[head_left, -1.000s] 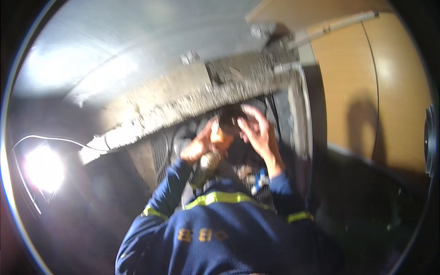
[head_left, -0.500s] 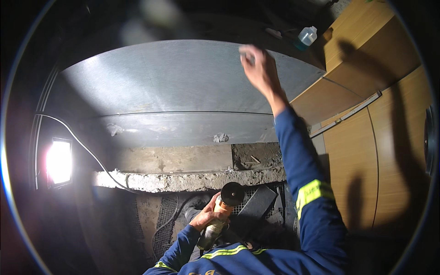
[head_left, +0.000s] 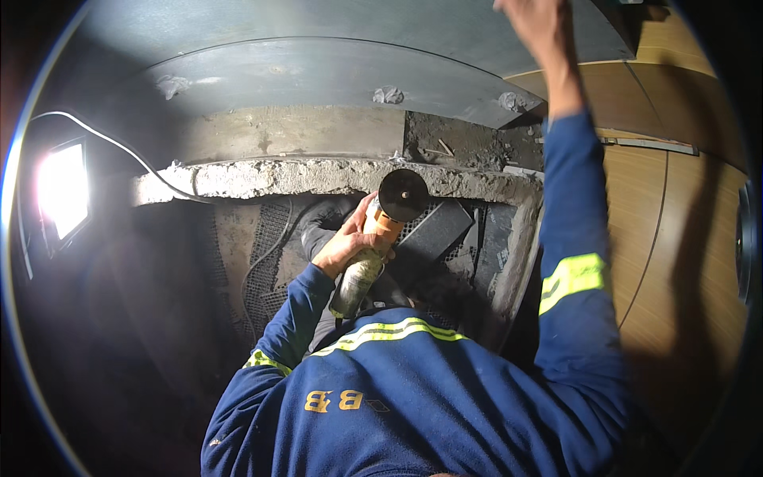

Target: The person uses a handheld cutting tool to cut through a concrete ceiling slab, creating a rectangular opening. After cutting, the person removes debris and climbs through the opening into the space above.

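An angle grinder [head_left: 362, 276] with a dusty pale body, an orange neck and a dark round disc [head_left: 401, 196] stands tilted in front of my body. My left hand [head_left: 348, 245] is closed around it just below the neck. The disc overlaps the rough concrete edge in view; whether it touches, I cannot tell. My right arm stretches far forward, and my right hand [head_left: 543, 30] is at the upper edge, over the grey metal panel [head_left: 334, 75]. Most of its fingers are cut off by the picture's edge, so their pose is hidden.
A rough concrete ledge [head_left: 278, 176] crosses in front of me. A bright work lamp [head_left: 63, 191] shines at the left, with a white cable [head_left: 131, 153] beside it. Wooden panels [head_left: 628, 222] stand at the right. Black mesh [head_left: 266, 238] and a dark slab [head_left: 435, 230] lie below the ledge.
The view has tilted down toward my body, so the panel and ledge sit higher. My right hand has shifted up and right, partly out of the picture. My left hand still holds the grinder.
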{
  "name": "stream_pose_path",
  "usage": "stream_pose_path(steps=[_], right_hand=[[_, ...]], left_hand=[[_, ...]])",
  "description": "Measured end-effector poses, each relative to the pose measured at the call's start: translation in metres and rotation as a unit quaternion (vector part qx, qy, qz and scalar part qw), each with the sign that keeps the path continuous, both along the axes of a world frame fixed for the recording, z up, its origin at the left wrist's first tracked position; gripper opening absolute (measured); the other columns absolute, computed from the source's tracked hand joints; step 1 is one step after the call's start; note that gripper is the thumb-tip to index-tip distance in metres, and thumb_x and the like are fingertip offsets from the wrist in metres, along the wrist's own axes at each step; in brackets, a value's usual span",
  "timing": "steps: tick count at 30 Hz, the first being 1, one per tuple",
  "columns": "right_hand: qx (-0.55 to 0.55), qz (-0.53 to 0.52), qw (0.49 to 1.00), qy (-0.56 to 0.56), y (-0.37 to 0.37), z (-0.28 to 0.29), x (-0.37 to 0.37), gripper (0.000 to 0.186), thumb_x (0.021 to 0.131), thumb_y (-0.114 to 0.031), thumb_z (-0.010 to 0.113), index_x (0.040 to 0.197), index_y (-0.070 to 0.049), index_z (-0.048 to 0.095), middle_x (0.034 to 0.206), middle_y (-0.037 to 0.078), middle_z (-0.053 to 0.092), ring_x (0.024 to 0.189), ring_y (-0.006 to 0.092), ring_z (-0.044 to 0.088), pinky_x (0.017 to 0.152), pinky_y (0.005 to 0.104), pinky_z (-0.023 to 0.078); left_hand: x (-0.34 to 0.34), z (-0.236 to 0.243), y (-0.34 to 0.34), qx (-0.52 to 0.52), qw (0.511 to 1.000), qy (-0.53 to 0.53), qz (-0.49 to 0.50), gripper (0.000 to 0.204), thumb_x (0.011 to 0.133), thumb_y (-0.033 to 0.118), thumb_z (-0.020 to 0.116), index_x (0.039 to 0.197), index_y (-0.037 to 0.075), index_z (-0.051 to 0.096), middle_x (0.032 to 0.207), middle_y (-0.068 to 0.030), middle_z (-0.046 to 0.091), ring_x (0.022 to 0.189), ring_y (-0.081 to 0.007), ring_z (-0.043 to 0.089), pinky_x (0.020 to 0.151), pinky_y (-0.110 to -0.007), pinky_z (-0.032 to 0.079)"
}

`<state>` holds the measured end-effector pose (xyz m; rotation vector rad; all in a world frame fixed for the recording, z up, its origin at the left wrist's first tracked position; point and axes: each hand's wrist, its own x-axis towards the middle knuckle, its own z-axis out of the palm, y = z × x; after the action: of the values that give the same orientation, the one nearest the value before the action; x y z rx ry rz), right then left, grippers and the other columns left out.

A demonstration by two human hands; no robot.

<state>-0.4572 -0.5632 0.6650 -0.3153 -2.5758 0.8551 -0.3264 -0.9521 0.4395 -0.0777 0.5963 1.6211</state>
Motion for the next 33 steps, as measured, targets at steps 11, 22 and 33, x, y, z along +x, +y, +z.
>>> stream_pose_path(steps=[11,22,33], right_hand=[[-0.002,-0.037,0.993,-0.108,-0.150,-0.118,0.245,0.026,0.095,-0.014,0.079,0.119,-0.003,0.076,0.111,0.014,0.076,0.100,0.0320,0.073,0.088,0.0412,0.061],[-0.045,-0.055,0.985,-0.158,-0.152,-0.129,0.294,0.027,0.093,-0.003,0.074,0.119,-0.002,0.075,0.118,0.015,0.072,0.110,0.0343,0.070,0.095,0.0429,0.060],[-0.113,-0.204,0.950,-0.207,-0.162,-0.136,0.307,0.026,0.093,-0.023,0.082,0.095,0.000,0.071,0.087,0.019,0.071,0.079,0.0379,0.072,0.068,0.0451,0.057]], left_hand=[[-0.002,0.003,0.048,-0.020,0.993,0.009,-0.113,0.114,0.078,0.004,0.081,0.170,0.019,0.017,0.133,-0.0160,0.059,0.079,-0.0274,0.075,0.070,-0.038,0.064],[0.013,-0.012,0.063,-0.029,0.976,0.008,-0.213,0.115,0.077,-0.004,0.074,0.171,0.017,0.011,0.132,-0.0196,0.060,0.083,-0.0291,0.075,0.073,-0.040,0.064],[0.020,-0.015,0.070,-0.044,0.963,0.052,-0.261,0.113,0.077,-0.006,0.075,0.171,0.016,0.015,0.125,-0.0183,0.062,0.086,-0.0280,0.075,0.077,-0.040,0.063]])
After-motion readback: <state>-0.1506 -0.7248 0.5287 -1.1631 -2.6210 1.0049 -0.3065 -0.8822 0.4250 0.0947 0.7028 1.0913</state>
